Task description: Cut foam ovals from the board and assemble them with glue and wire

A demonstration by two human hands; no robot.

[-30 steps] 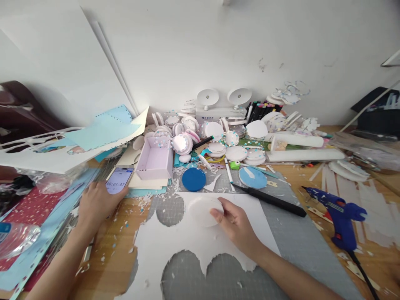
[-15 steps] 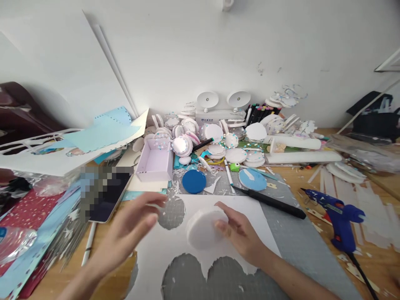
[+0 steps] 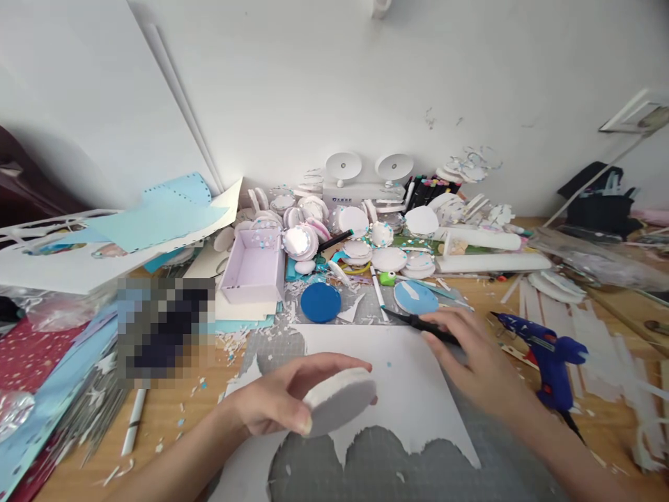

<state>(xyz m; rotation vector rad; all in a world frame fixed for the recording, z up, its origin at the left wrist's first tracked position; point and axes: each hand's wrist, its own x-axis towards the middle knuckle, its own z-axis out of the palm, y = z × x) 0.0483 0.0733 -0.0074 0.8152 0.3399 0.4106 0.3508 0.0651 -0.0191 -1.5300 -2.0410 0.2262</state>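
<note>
One thick white disc (image 3: 342, 408) is grasped in the left hand (image 3: 272, 394), thumb on its near face and fingers over its upper edge; the disc is tilted above a white sheet (image 3: 376, 355) whose near side is cut in rough curves, with a grey cutting mat (image 3: 376, 452) visible below the grip; to the right of the disc, the right hand (image 3: 465, 352) meets a black-handled tool (image 3: 418, 323), thumb and fingers at its handle, though whether they are closed around it one cannot tell; the tool's thin tip points left, toward the area beyond the held disc; just past the left hand's grip lies a dark blue disc (image 3: 320, 302), while a light blue disc (image 3: 417, 298) lies directly beyond the black-handled tool; a white pen (image 3: 377, 288) lies between those two discs, beside a small green object (image 3: 387, 279); farther from the grip, a lilac box (image 3: 254, 268) stands at the left of a pile of white discs (image 3: 389, 260), some edged with blue dots; a blue glue gun (image 3: 546, 355) rests to the right of the right hand, and pale scraps dot the wooden tabletop (image 3: 170, 411) left of the grip.
</note>
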